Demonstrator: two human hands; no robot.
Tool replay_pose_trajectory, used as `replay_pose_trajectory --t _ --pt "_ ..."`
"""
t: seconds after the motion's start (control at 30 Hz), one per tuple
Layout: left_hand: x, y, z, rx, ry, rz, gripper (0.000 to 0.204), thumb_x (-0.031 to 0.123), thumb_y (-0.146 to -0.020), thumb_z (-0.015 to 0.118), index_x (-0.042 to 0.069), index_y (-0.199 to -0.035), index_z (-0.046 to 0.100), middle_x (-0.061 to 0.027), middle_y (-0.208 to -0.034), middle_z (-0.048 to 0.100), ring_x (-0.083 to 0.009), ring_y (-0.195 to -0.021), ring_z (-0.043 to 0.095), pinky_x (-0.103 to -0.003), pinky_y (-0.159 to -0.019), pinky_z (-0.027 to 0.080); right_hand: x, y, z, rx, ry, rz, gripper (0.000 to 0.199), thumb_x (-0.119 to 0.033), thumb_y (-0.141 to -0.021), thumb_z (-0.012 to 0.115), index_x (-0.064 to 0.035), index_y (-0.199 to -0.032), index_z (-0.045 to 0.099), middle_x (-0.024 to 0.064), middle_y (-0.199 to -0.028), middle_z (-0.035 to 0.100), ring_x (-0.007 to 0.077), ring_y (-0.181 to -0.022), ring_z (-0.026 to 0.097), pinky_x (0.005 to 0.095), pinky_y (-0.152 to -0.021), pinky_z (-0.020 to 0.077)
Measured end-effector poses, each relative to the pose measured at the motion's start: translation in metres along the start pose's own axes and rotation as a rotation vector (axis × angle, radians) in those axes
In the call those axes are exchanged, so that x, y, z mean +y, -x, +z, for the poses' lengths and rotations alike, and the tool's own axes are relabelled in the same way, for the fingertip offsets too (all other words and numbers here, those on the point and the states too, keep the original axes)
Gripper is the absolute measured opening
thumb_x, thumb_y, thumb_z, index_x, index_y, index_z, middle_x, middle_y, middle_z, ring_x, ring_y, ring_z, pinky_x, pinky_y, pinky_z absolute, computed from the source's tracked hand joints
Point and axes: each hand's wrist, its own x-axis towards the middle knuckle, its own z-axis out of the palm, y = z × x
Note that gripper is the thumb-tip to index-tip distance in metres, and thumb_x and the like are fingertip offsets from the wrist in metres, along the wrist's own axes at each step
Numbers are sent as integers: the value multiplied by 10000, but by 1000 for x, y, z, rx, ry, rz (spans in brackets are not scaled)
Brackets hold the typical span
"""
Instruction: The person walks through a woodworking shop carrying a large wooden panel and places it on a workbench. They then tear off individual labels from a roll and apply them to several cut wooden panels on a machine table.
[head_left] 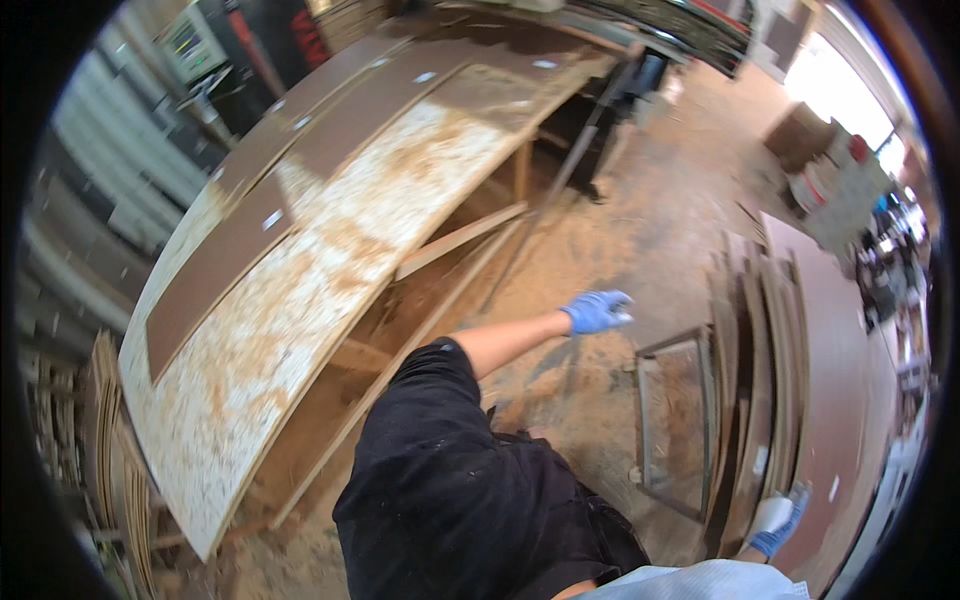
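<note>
My left hand (598, 312), in a blue glove with pale fingertips, reaches out over the dusty floor, its fingers apart and nothing held in it. At the lower right, my right hand (782, 522), gloved the same way, lies against the brown face of a large panel (840, 400), near its edge. Its fingers are stretched out along the face. Several thinner boards (760, 370) lean on edge just left of that panel. A rectangular frame (672, 420) stands against these boards, on the side toward my body.
To the left, a worktable with a dust-covered board top (330, 260) carries brown panel strips (222, 275). Wooden braces (460, 240) show under its edge. More boards (110, 450) lean at its far left. Containers (815, 185) stand by the bright doorway.
</note>
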Motion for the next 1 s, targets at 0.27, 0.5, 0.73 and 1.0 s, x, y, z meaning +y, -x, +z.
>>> replay_pose_trajectory --t 0.27,0.5,0.73,1.0 --pt "-263 289 -260 1137 926 -357 240 337 -801 626 154 -953 588 -41 -815 562 -166 -760 568 -353 -666 508 249 180 383 -985 -15 869 450 -234 -838 568 -110 -1260 472 79 -1161 547 228 -963 563 380 -717 511" --pt "-366 441 -421 1577 1652 -280 742 460 -735 676 123 -1295 325 -113 -1323 394 -302 -1189 414 -488 -849 426 262 468 628 -1450 157 984 511 -199 -793 642 -55 -1247 459 120 -1184 547 245 -1020 558 400 -811 496" --pt "-449 432 -522 1944 1742 -329 598 415 -786 619 129 -1275 426 -82 -1327 439 -246 -1231 397 -430 -933 390 286 547 679 -1454 100 1010 427 -103 -807 616 28 -1189 477 178 -1159 552 275 -1030 565 383 -877 475" --pt "-420 420 -513 1986 1579 -501 313 416 -874 519 137 -1016 535 -77 -949 561 -168 -774 551 -327 -662 488 300 571 718 -1444 339 811 359 -216 -845 599 -24 -1142 537 121 -1050 604 224 -928 604 365 -789 511"
